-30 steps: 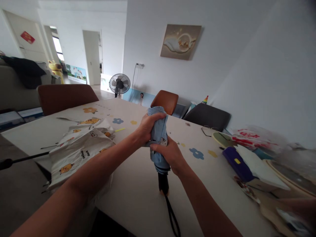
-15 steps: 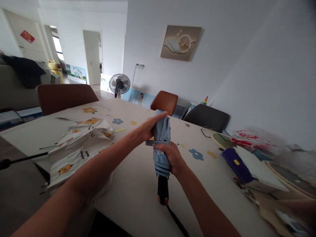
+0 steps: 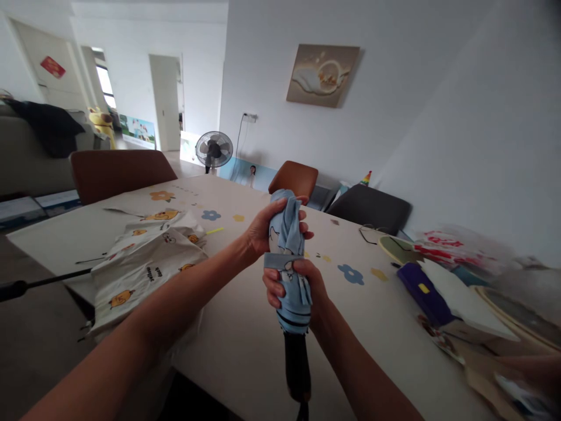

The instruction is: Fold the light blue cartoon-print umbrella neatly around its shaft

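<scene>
I hold a folded light-blue umbrella (image 3: 287, 234) upright over the table (image 3: 245, 327), its black handle (image 3: 297, 368) pointing down toward me. My left hand (image 3: 263, 229) wraps round the upper part of the bundled canopy. My right hand (image 3: 302, 285) grips the lower part just above the handle, with the fastening strap running round the fabric right above its fingers.
A white umbrella with yellow cartoon prints (image 3: 144, 263) lies on the table's left side, its black shaft sticking out left. At the right are a purple box (image 3: 423, 286), white paper, glasses and a red-and-white bag. Brown chairs (image 3: 118, 172) and a dark chair stand around the table.
The umbrella has turned in my hands and come nearer. My left hand went from gripping to flat against the canopy, and now wraps it again. The strap now shows round the fabric.
</scene>
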A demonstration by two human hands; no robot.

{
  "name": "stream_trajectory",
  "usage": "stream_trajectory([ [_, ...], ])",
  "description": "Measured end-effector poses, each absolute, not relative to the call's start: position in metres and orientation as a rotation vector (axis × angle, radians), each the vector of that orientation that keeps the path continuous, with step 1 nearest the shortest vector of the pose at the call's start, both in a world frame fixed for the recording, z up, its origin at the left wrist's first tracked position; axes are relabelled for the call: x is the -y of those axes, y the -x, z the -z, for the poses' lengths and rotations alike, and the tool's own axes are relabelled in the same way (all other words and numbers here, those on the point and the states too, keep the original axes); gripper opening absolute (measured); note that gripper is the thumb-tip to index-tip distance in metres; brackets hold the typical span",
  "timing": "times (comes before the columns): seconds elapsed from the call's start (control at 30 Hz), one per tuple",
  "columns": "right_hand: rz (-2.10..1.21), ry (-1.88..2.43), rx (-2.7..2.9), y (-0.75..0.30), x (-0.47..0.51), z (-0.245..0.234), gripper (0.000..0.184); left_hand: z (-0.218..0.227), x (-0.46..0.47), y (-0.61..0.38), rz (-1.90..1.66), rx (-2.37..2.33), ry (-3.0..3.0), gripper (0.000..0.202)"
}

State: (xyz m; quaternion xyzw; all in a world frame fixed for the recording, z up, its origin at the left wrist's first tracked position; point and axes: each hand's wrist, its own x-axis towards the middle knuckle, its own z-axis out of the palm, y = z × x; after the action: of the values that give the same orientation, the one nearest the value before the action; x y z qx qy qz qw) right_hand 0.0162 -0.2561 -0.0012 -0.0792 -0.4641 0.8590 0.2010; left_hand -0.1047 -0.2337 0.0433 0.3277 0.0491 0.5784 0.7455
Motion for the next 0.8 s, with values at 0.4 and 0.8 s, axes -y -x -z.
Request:
stream_trajectory([
  [0.4,-2.340,0.414,1.305,-0.026,0.241,0.006,0.034,-0.040,0.223,0.109,-1.187,-0.355,-0.715,0.021],
  [0.8,-2.117,0.680,1.376,-0.028,0.240,-0.003,0.029,-0.050,0.227,0.103,-1.417,-0.616,-0.716,0.015],
])
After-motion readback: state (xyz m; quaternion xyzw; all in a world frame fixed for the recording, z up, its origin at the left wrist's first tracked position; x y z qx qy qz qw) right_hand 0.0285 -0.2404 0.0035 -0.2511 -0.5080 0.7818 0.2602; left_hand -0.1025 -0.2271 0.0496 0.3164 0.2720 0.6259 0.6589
